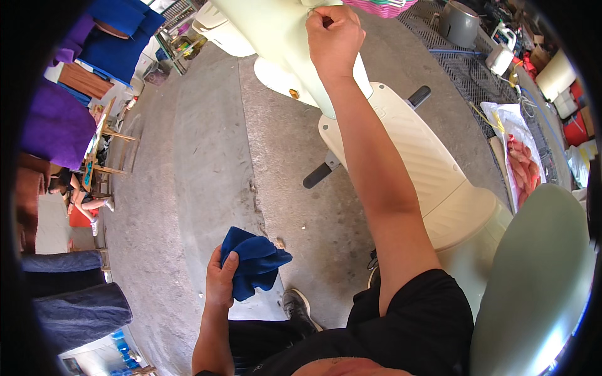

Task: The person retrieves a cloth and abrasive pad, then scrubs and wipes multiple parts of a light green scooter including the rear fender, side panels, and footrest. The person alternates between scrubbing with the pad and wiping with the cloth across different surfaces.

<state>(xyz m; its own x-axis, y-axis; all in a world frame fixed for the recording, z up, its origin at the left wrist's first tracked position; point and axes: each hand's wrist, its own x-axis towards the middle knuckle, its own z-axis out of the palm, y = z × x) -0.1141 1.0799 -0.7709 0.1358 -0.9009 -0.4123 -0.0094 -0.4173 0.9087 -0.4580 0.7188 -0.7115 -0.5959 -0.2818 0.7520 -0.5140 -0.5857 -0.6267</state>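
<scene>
My left hand (221, 277) grips a bunched blue cloth (254, 263), thumb on top, low in front of my body. Stretched far forward, my right hand (334, 40) is curled against the inner front panel (277, 33) of a pale green electric scooter, just below its handlebar area. Whatever lies inside those fingers is hidden. Below my right arm runs the scooter's cream footboard (418, 155), with a black footpeg (320, 175) on the near side and another footpeg (418, 96) across from it. The green seat (531, 282) rises at my right.
A pink woven basket (381, 5) sits at the scooter's front. Dark mats (451, 70) on the right carry a grey pot (458, 23), a white jug (501, 54) and a bag of reddish pieces (519, 164). Blue and purple cloths (61, 124) hang at left, near a seated person (77, 192).
</scene>
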